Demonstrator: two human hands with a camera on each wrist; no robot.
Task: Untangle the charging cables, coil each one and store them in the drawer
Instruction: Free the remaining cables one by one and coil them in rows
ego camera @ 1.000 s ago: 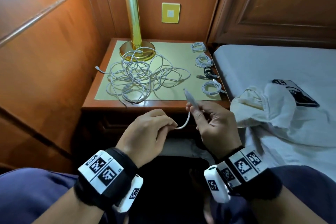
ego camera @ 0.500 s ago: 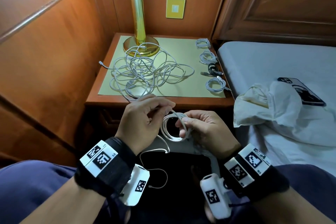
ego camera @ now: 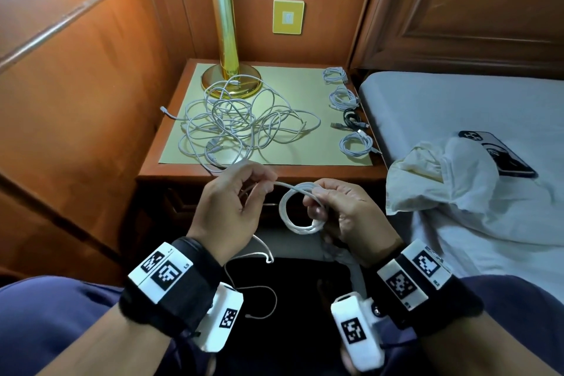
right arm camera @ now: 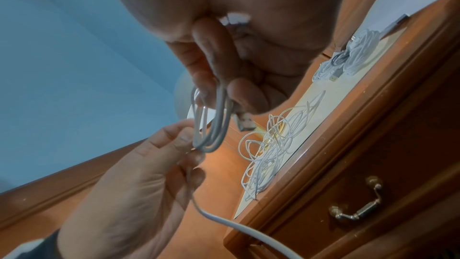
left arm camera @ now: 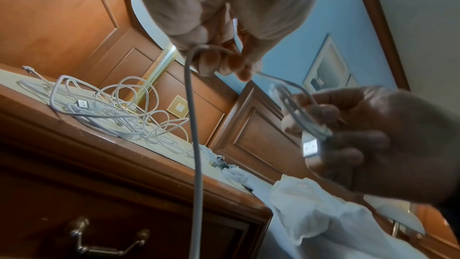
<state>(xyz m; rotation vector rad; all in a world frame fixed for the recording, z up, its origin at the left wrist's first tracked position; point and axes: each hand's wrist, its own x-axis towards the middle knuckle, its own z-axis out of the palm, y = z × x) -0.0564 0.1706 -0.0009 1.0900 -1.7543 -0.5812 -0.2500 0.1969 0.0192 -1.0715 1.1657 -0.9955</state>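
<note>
Since half a second ago, you are holding a fuller coil: the white cable (ego camera: pixel 300 207) is now showing several rounds where there were fewer, and your left hand (ego camera: pixel 232 207) has lifted away from it, drawing the feed strand out nearly level. Your right hand (ego camera: pixel 345 217) is gripping the coil, fingers curled through its rounds, with the flat metal plug (left arm camera: pixel 309 148) tucked against them. Your left grip is pinching the loose strand between thumb and fingertips; from there the cable is hanging straight down toward your lap, where its thin tail is curling.

The coil is standing roughly on edge in front of the drawer (ego camera: pixel 213 210), its opening facing you, just below the front edge of the bench (ego camera: pixel 305 171). The cable is smooth, round and rubbery-looking.

Beyond the coil, a loose tangle of white cables (ego camera: pixel 241 125) is sprawling over the pale mat, reaching the brass lamp base (ego camera: pixel 231 82). Right of the tangle, four small finished coils (ego camera: pixel 351 113) are lying in a row, one black, three white. The drawer is closed, its brass handle (right arm camera: pixel 356 212) hanging down.
</note>
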